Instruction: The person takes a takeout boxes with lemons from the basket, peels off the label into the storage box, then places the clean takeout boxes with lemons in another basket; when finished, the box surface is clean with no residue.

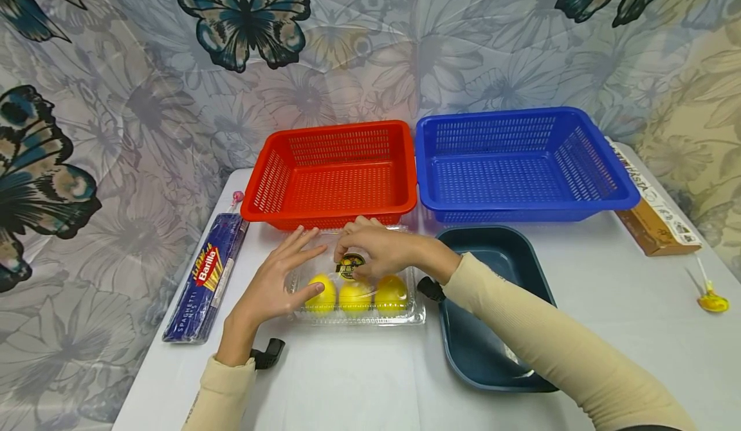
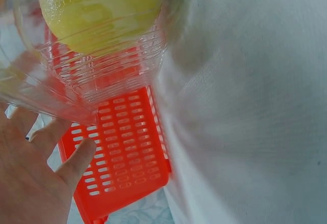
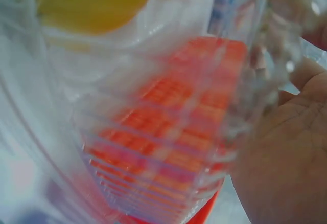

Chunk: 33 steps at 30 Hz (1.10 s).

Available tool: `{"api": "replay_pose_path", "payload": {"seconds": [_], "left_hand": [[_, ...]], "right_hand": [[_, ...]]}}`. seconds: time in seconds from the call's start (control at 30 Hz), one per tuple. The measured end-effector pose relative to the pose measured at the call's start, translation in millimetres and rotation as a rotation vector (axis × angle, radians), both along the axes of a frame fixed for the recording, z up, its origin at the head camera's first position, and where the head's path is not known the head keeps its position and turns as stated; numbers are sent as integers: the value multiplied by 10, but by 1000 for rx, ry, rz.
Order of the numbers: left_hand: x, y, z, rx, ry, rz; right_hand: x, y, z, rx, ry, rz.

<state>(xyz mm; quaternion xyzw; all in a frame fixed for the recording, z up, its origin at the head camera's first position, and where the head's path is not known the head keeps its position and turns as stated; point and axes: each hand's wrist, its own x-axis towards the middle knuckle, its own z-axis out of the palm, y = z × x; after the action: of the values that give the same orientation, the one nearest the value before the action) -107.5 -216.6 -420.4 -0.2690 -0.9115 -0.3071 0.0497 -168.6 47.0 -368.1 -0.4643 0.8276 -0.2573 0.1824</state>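
– So, how is the clear plastic box [image 1: 360, 319] hemmed in by the left hand [image 1: 278, 283] and the right hand [image 1: 379, 247]?

– Basically it's sandwiched. Its left side is flanked by the left hand, and its top is partly covered by the right one. The whole thing is set on the desk [image 1: 347, 379], just on the near side of the red basket [image 1: 347, 186].

– Ok, and are the fingers spread or what?

– On the left they're spread, yeah, with the thumb held out over the leftmost of the yellow fruits [image 1: 355, 299]. On the right they're bent down over the top, around the dark label [image 1: 350, 265]. Whether any plastic is being pinched there can't be told, and the right wrist view is too blurred to settle it.

– What can be made out inside?

– Three fruits, lined up along the near side and seen through the plastic. One is also shown close up in the left wrist view, above the left hand.

– And around it all?

– A dark basin [image 1: 470, 344] is partly hidden by the right sleeve [image 1: 538, 328]. The blue basket [image 1: 492, 180] is parked beside the red one, and a spaghetti pack [image 1: 205, 276] is laid off to the left.
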Motion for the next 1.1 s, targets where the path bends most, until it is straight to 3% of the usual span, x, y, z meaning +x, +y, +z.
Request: {"api": "replay_pose_path", "payload": {"seconds": [0.33,0.63,0.8,1.1], "left_hand": [[8,7,17,-11,-17,2],[4,5,8,-7,-11,2],[-5,8,10,-7,-10,2],[-3,9,7,-7,-24,7]], "right_hand": [[-33,102,1,-102,-48,38],[-35,127,-39,-120,-50,-26],[-49,150,-79,-162,-32,-13],[-69,165,-100,-210,-84,-12]]}}
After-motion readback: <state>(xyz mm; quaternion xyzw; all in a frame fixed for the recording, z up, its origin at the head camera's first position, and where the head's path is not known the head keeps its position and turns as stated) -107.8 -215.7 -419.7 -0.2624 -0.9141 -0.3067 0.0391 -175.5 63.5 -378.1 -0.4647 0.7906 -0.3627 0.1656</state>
